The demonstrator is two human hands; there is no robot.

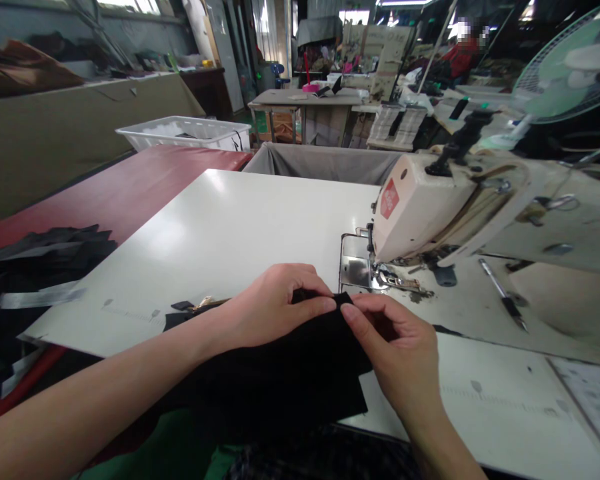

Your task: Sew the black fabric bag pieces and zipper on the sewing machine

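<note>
A piece of black fabric (300, 373) lies over the near edge of the white sewing table (240, 227). My left hand (275, 307) pinches its top edge with curled fingers. My right hand (395, 347) pinches the same edge right beside it, thumb and fingers pressed together. Both hands sit just in front of the presser foot (393, 280) of the cream sewing machine (430, 207), a short way from the needle plate (355, 270).
A stack of black fabric pieces (45, 253) lies on the red surface at left. A white plastic basket (185, 132) stands farther back, a grey cloth bin (325, 163) behind the table. A fan (570, 67) is at upper right. A person in red works far back.
</note>
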